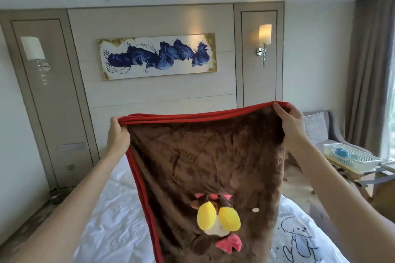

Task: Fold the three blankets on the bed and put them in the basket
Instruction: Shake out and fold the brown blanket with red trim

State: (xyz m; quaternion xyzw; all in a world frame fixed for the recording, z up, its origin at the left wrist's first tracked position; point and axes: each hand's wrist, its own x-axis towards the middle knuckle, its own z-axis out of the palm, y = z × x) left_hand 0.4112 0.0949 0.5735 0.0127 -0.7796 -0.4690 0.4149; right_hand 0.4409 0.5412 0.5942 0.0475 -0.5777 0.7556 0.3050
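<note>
A brown fleece blanket (205,156) with a red border hangs in the air in front of me, folded into layers, with a cartoon face with yellow eyes near its bottom. My left hand (117,134) grips its top left corner. My right hand (288,121) pinches its top right corner. Below it lies the bed (111,220) with white sheets. A white blanket (299,239) with a blue drawing lies spread on the bed at the lower right, partly hidden by the brown one. No basket shows.
A wall with a blue painting (158,57) and two lamps stands behind the bed. At the right, a white dish rack (350,158) rests on a folding stand, with a grey armchair (320,128) and curtains beyond. Wooden floor runs along both sides of the bed.
</note>
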